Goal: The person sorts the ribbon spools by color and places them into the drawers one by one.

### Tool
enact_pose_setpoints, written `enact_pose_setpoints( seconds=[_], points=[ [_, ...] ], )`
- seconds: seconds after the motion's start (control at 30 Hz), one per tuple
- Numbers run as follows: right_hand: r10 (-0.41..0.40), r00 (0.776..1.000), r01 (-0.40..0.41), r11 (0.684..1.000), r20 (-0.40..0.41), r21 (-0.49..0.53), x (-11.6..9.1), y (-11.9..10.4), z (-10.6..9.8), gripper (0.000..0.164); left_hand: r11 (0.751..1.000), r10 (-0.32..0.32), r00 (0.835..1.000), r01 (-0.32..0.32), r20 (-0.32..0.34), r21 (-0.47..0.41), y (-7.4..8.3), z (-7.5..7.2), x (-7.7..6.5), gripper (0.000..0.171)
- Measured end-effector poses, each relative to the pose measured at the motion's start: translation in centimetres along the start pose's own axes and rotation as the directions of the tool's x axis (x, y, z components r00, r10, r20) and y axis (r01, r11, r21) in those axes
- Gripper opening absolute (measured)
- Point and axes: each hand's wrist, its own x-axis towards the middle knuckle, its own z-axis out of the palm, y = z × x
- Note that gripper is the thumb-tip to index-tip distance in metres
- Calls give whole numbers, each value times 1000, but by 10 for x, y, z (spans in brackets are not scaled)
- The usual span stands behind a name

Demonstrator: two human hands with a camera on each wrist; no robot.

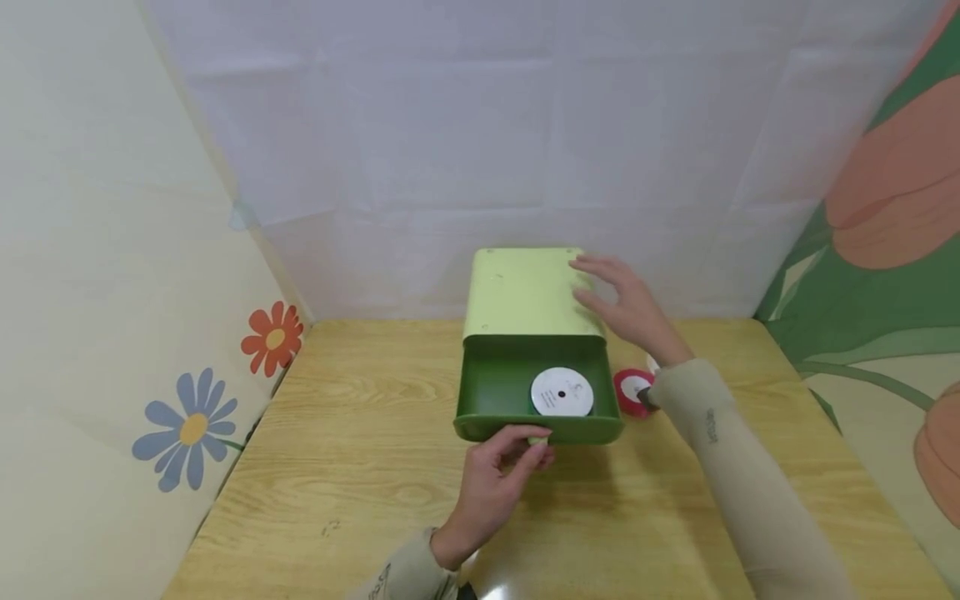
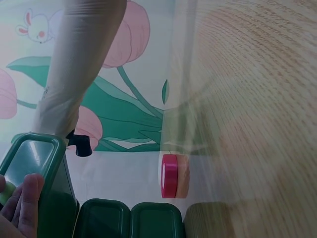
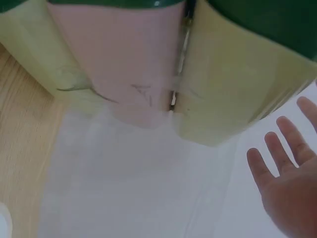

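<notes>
A small cabinet (image 1: 534, 292) with a light green top has its dark green drawer (image 1: 491, 383) pulled out at the front. Inside the drawer lies a ribbon spool (image 1: 562, 392) with a white printed face. My left hand (image 1: 491, 479) pinches the light green knob (image 1: 537, 440) on the drawer's front; the left wrist view shows these fingers at the knob too. Beside the cabinet's top right edge is my right hand (image 1: 626, 304), its fingers extended and holding nothing. In the right wrist view this hand (image 3: 292, 183) appears spread, apart from the cabinet's side.
A pinkish-red ribbon spool (image 1: 630, 392) is on the wooden table (image 1: 360, 433), right of the drawer and partly behind the right sleeve. Lower closed drawers (image 2: 156, 219) show under the pulled-out one. A pink cabinet section (image 3: 124, 54) lies between yellow-green ones. A pale cloth wall (image 1: 420, 150) stands behind.
</notes>
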Motion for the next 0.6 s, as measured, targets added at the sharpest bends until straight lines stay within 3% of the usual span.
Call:
enact_pose_setpoints(
  seconds=[0.37, 0.6],
  points=[
    [84, 990, -85, 996, 114, 2, 11, 13, 11, 57, 1000, -1, 1000, 2, 9, -9, -3, 1, 0, 15],
    [101, 985, -105, 994, 137, 24, 11, 18, 15, 55, 1000, 10, 1000, -10, 14, -1, -2, 0, 0, 16]
  ],
)
